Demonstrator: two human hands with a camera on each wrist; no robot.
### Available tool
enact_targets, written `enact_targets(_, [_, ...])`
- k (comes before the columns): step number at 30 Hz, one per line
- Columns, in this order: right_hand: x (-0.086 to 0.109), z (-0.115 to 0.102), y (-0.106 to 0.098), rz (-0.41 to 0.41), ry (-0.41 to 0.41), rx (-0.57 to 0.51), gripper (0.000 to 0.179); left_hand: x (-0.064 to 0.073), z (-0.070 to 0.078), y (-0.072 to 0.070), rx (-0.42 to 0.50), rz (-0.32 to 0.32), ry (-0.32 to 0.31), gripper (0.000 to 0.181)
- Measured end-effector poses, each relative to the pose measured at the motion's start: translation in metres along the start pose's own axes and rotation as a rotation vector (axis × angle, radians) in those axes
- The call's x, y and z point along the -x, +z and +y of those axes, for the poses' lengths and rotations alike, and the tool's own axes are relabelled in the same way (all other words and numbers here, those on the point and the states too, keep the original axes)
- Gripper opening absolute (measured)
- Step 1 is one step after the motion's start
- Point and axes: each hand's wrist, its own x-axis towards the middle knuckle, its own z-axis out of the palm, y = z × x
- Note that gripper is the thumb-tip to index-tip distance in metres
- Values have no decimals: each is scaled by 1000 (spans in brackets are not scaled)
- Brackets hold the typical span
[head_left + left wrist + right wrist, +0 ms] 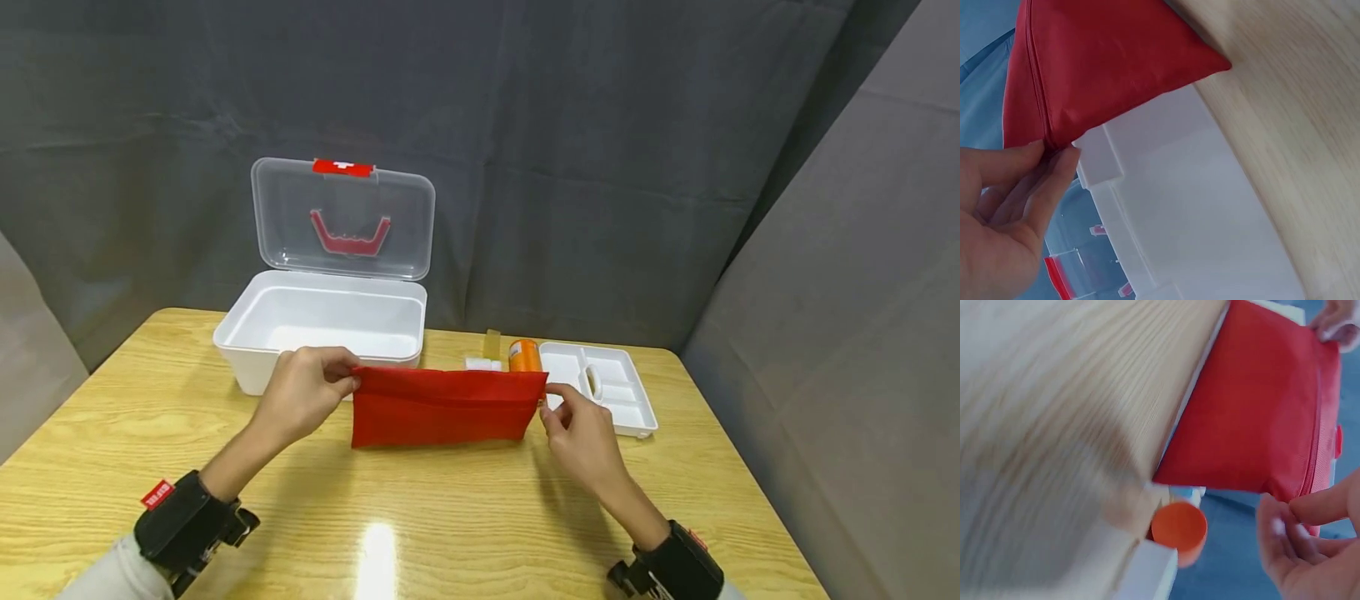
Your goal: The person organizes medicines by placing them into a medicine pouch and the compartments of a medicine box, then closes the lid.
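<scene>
A flat red zip pouch [450, 408] is stretched upright between both hands above the table. At its upper left corner my left hand [309, 392] pinches the edge between thumb and fingers. The opposite end is pinched by my right hand [583, 433], near the zip [1317, 419]. Behind the pouch, to the left, stands a white box [322, 321] with its clear lid [345, 221] raised. In the left wrist view the pouch covers part of the box's white wall [1179, 181].
An orange bottle [524, 356] and a small white item [482, 364] stand behind the pouch, partly hidden. To their right lies a white divided tray [626, 387] with a handle. Dark cloth [562, 167] hangs behind the wooden table [450, 533].
</scene>
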Motion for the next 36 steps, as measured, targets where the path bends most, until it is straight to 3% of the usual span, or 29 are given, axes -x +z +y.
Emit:
enact_targets(4, [-1, -2, 0, -161, 138, -190, 28, 3, 1, 2, 24, -21, -23, 12])
enact_targets(8, [-2, -3, 0, -229, 194, -279, 25, 7, 0, 4, 14, -37, -36, 9])
enact_targets(11, [-1, -1, 1, -236, 196, -250, 21, 10, -1, 6, 21, -57, -50, 6])
enact_targets(19, [-1, 5, 6, -209, 149, -182, 17, 16, -5, 18, 63, -162, -103, 31])
enact_targets(28, [4, 7, 14, -259, 180, -278, 45, 22, -12, 23, 32, -212, -161, 38])
enact_targets(36, [4, 8, 18, -256, 178, -283, 49, 25, -15, 28, 16, -187, -236, 34])
